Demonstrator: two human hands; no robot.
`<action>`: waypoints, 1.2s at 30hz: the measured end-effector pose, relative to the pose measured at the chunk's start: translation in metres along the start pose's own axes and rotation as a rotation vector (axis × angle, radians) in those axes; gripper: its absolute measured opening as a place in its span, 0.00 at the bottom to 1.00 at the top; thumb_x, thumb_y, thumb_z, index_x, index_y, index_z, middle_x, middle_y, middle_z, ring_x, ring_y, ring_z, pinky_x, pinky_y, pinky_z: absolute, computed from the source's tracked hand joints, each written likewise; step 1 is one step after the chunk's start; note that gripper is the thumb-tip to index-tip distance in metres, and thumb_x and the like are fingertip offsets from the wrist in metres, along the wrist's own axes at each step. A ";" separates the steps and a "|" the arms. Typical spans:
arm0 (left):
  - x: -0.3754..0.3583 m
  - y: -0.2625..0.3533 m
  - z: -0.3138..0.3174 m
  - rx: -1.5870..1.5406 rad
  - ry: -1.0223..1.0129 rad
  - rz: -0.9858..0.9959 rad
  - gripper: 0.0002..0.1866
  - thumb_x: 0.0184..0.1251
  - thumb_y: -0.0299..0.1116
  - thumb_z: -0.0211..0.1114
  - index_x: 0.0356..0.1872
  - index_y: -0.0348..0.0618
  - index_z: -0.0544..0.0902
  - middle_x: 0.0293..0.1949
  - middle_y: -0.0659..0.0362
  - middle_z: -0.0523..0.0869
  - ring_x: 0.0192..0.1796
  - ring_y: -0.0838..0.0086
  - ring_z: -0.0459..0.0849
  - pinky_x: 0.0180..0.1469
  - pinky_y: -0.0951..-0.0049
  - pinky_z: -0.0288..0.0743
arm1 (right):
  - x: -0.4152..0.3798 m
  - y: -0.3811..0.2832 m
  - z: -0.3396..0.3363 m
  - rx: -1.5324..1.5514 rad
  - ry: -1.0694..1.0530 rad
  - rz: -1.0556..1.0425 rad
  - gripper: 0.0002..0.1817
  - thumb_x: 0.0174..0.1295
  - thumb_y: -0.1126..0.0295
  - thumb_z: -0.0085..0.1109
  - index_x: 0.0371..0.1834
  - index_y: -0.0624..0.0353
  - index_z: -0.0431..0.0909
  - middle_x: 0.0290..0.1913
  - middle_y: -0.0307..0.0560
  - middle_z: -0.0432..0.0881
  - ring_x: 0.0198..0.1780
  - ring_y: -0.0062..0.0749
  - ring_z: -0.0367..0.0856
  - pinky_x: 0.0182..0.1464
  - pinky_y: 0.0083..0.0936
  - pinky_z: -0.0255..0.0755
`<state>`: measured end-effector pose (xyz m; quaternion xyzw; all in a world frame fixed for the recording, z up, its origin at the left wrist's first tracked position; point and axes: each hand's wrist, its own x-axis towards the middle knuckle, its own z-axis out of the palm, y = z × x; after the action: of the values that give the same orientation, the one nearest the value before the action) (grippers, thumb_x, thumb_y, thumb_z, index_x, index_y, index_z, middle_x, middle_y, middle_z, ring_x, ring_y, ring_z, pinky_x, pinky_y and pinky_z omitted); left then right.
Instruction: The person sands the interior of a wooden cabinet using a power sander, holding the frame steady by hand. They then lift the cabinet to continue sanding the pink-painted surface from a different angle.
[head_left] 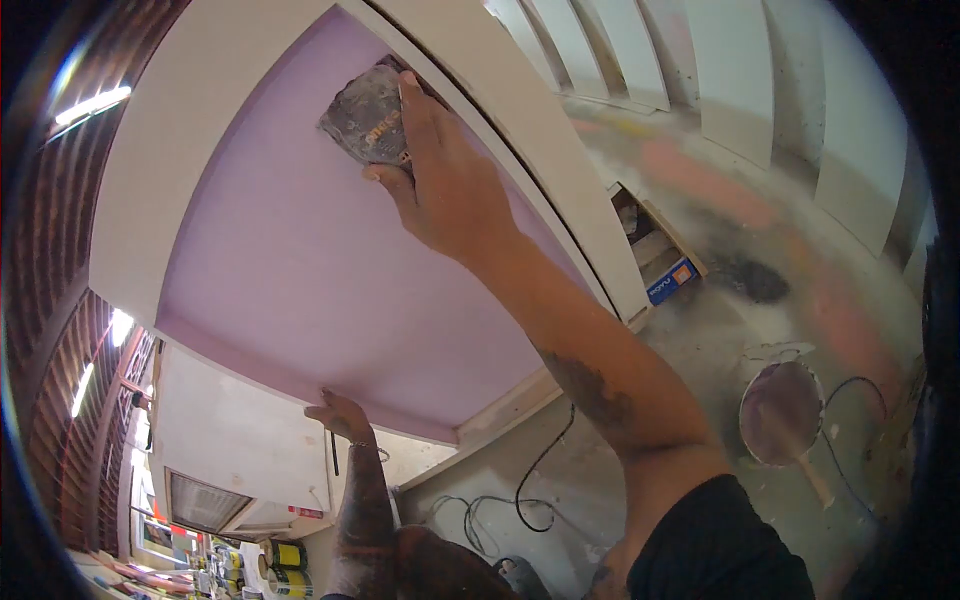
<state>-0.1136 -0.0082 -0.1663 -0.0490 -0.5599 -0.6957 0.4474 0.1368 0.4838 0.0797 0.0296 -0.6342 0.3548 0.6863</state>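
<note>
Pink-stained flr [690,380] lies right of the purple panel [330,250], dusty dark pad [360,120] at panel's top; prob. best kept flat w/ even pressure, esp. near panel's white frame [135,215]. R hand [460,195] grasps pad, thumb & fingers part-closed round it; L hand [347,420] at panel's bottom edge, can't tell if gripping or just resting.

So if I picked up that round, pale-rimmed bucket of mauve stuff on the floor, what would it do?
The bucket could spill, since its top is open. It may feel heavy if the mauve stuff runs deep, though depth is hidden. Its long, pale stick could swing, because one end pokes outside.
</note>
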 end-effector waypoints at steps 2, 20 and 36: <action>0.016 -0.028 -0.011 0.203 0.028 0.086 0.39 0.73 0.63 0.65 0.66 0.35 0.79 0.49 0.55 0.91 0.46 0.75 0.89 0.52 0.73 0.85 | 0.006 0.001 0.005 0.002 0.020 -0.026 0.50 0.65 0.55 0.70 0.83 0.62 0.51 0.66 0.66 0.74 0.51 0.61 0.85 0.45 0.46 0.84; 0.002 -0.008 0.001 -0.010 -0.104 -0.019 0.40 0.83 0.54 0.54 0.73 0.23 0.58 0.63 0.38 0.78 0.57 0.58 0.83 0.65 0.64 0.77 | -0.027 0.019 -0.006 0.001 -0.029 -0.076 0.52 0.64 0.59 0.72 0.82 0.67 0.48 0.67 0.69 0.72 0.53 0.65 0.82 0.48 0.45 0.81; 0.032 -0.032 -0.038 -0.698 -0.528 -0.451 0.36 0.80 0.63 0.53 0.62 0.35 0.79 0.52 0.59 0.88 0.46 0.75 0.86 0.56 0.74 0.83 | 0.018 0.006 0.011 0.066 0.019 -0.081 0.51 0.62 0.58 0.73 0.82 0.59 0.50 0.66 0.70 0.72 0.46 0.65 0.85 0.40 0.48 0.84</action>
<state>-0.1381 -0.0581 -0.1859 -0.2483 -0.3846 -0.8850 0.0852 0.1233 0.4915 0.0954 0.0744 -0.6141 0.3477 0.7046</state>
